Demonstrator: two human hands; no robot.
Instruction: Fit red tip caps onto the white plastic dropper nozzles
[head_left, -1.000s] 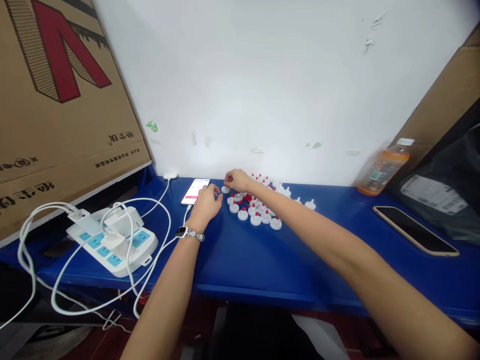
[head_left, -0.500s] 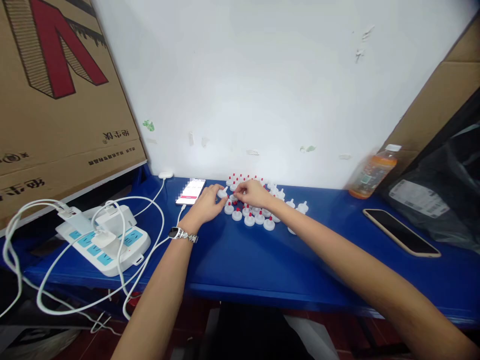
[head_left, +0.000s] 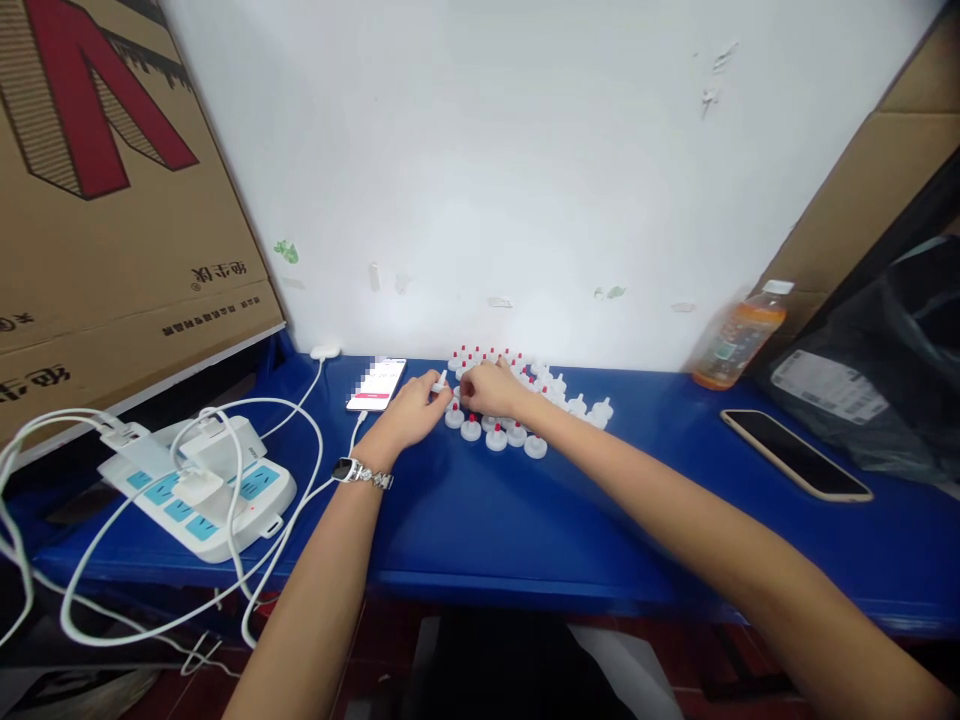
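Both hands pinch one white cap (head_left: 439,382), tilted, nozzle pointing up-right.

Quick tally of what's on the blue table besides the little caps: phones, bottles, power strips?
Phones: 2, the lit phone and the dark phone
Bottles: 1, the orange bottle
Power strips: 1, the white power strip
Total: 4

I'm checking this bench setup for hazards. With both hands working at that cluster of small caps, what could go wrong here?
The left hand pinches a white cap beside the right hand; a slip may scatter the crowded caps. The lit phone lies right beside the left hand and might get knocked. The loose white cables near the left wrist may snag.
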